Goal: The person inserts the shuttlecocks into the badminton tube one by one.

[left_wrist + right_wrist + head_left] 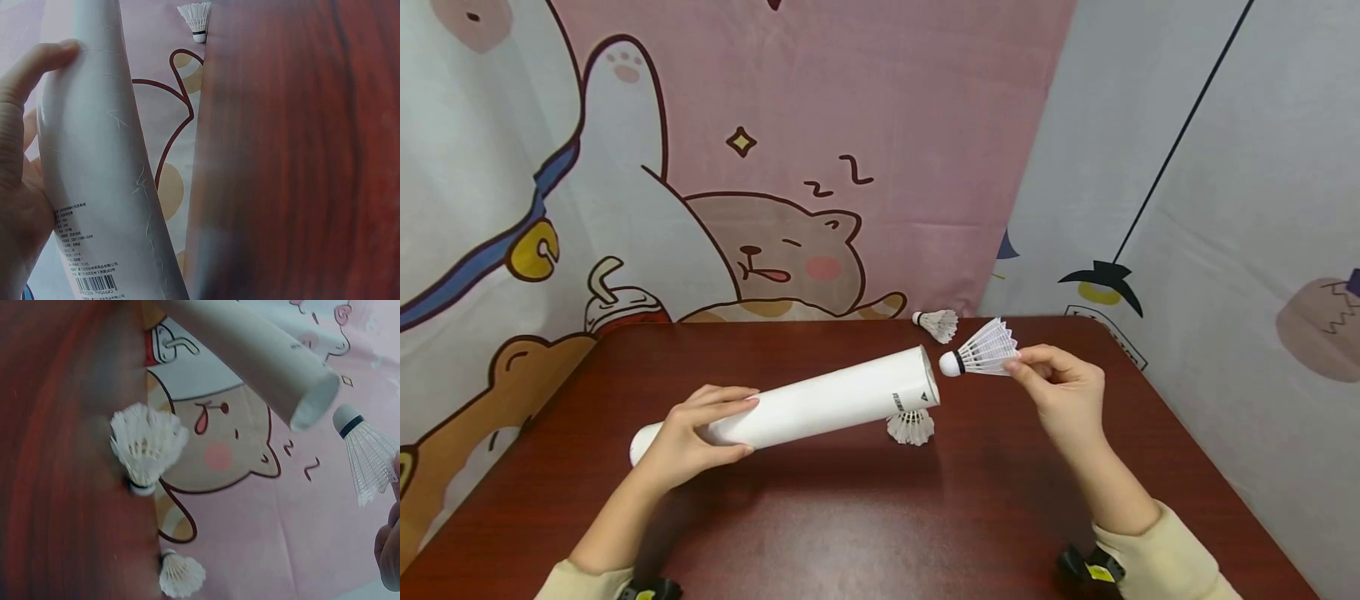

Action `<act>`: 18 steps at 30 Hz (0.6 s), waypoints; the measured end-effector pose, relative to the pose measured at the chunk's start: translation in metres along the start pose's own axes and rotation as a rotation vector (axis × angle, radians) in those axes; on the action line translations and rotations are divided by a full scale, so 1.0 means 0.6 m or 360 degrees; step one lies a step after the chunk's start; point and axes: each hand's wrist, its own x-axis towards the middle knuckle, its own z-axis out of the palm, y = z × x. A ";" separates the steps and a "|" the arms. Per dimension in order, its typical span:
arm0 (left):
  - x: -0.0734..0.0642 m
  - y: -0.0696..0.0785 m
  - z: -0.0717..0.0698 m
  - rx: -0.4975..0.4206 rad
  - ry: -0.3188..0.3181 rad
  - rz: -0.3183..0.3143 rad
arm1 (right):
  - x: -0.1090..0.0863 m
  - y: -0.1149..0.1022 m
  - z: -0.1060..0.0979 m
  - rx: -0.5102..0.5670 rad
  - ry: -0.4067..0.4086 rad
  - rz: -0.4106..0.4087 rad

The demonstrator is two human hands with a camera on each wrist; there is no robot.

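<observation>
A long white shuttlecock tube (827,398) is gripped near its left end by my left hand (696,433), tilted with its open right end raised. In the left wrist view small print and a barcode show on the tube (106,156). My right hand (1063,392) pinches a white shuttlecock (981,350) by its skirt edge. Its rounded cork points left at the tube's mouth, a small gap apart. The right wrist view shows the hollow mouth of the tube (315,403) facing this shuttlecock (369,447).
One feathered shuttlecock (912,427) lies on the dark red wooden table (865,517), partly behind the tube's right end. Another shuttlecock (937,324) lies at the table's back edge. A cartoon-printed cloth (880,100) hangs behind the table.
</observation>
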 end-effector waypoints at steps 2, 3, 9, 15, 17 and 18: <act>0.000 0.000 0.000 -0.0001 0.0000 0.0010 | -0.005 -0.001 0.008 0.0038 -0.0043 0.0002; 0.000 -0.001 0.000 -0.0001 0.0000 0.0015 | -0.008 -0.001 0.012 0.0052 -0.0065 0.0009; 0.001 0.000 0.001 -0.0003 0.0003 0.0053 | -0.020 0.003 0.032 0.0054 -0.0177 0.0065; 0.001 0.002 0.001 0.0004 -0.0001 0.0047 | -0.029 0.008 0.051 0.0136 -0.0244 0.0081; 0.001 0.003 0.001 0.0000 -0.0004 0.0034 | -0.031 0.010 0.057 0.0166 -0.0249 0.0083; 0.001 0.004 0.001 -0.0001 -0.0005 0.0033 | -0.033 0.012 0.060 0.0180 -0.0251 0.0089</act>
